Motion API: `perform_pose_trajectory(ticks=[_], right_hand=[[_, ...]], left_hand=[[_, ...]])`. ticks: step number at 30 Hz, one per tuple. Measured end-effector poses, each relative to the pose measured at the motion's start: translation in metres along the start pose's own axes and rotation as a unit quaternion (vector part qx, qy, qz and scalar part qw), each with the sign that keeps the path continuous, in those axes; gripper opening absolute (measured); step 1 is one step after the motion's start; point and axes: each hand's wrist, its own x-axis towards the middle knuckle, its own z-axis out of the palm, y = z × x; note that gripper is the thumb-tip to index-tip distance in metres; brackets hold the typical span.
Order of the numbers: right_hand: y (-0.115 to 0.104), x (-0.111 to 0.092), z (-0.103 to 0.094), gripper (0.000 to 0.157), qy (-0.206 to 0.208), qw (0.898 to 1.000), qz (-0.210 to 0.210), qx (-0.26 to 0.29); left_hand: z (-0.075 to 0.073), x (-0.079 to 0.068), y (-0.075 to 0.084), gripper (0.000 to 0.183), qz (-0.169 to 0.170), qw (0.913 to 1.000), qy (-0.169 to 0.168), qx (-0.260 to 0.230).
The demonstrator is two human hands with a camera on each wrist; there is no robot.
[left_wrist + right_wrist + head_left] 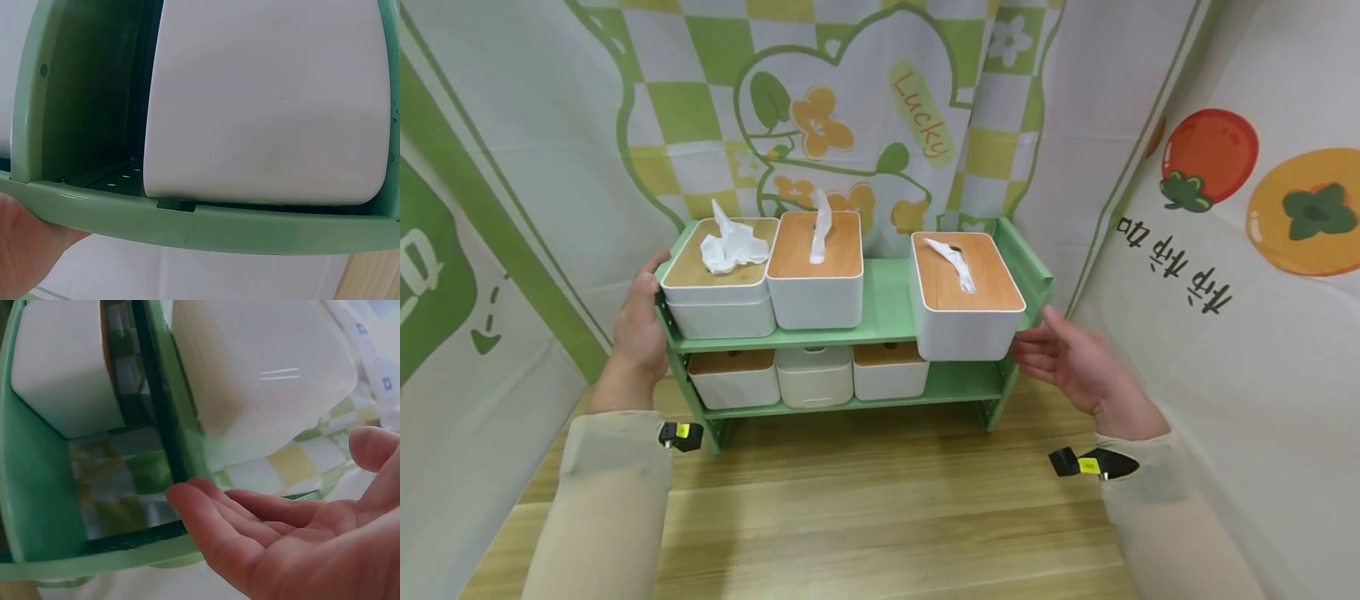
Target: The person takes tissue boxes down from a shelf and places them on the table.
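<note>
A green two-tier rack (880, 296) stands in front of me. Against the outer face of its left side panel rests my left hand (643, 325), its fingertips near the panel's top edge; in the left wrist view the panel hides most of the fingers. My right hand (1075, 358) is at the rack's right end, palm turned up, fingers extended and fingertips at the upper shelf's edge. Closest to it is a white tissue box with a wood-look lid (966, 333), which overhangs the shelf front. Two more tissue boxes, a left one (718, 317) and a middle one (816, 300), sit on the same shelf.
On the lower shelf stand two white boxes with brown lids, a left one (733, 387) and a right one (891, 379), with a cream box (815, 383) between them. Behind hangs a checked curtain (692, 117). Below is a wood-look floor (880, 500), and a printed wall (1240, 358) rises at right.
</note>
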Motion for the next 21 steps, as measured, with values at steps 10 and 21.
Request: perform_pose_trajectory(ticks=[10, 21], right_hand=[[0.018, 0.022, -0.004, 0.093, -0.085, 0.982, 0.086, 0.145], [0.007, 0.03, 0.012, 0.094, -0.074, 0.958, 0.118, 0.252]], left_hand=[[-0.001, 0.001, -0.002, 0.054, 0.003, 1.0, 0.002, 0.003], [-0.001, 0.002, -0.003, 0.055, 0.014, 0.9999, 0.001, 0.003]])
